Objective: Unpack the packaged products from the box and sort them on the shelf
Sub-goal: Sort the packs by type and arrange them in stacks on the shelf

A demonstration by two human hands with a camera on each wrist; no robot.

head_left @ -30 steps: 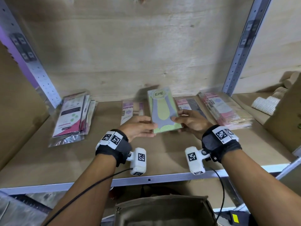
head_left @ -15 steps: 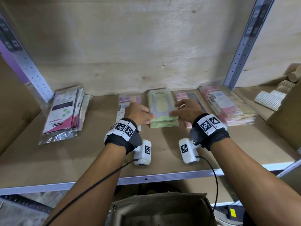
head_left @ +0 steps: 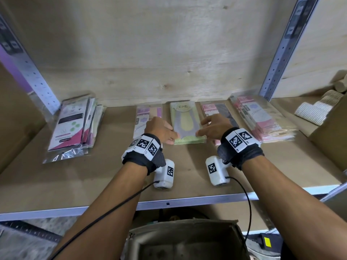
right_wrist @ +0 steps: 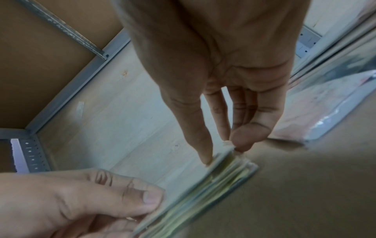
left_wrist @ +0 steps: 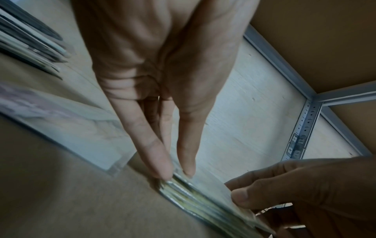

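Fingers point(head_left: 170, 136) of the left hand point(head_left: 159, 128) and right hand point(head_left: 214, 126) pinch the green packet stack's point(head_left: 185, 124) near corners on the shelf point(head_left: 112, 175), long axis running toward the back wall; left wrist: thumb and fingertips point(left_wrist: 162, 170) clamp its edge; right wrist: same point(right_wrist: 244, 136).

The head camera looks forward and down at the shelf point(head_left: 187, 166) from near. Each wrist camera looks close along its fingers; both share the green pack point(left_wrist: 195, 193) corner-to-corner.
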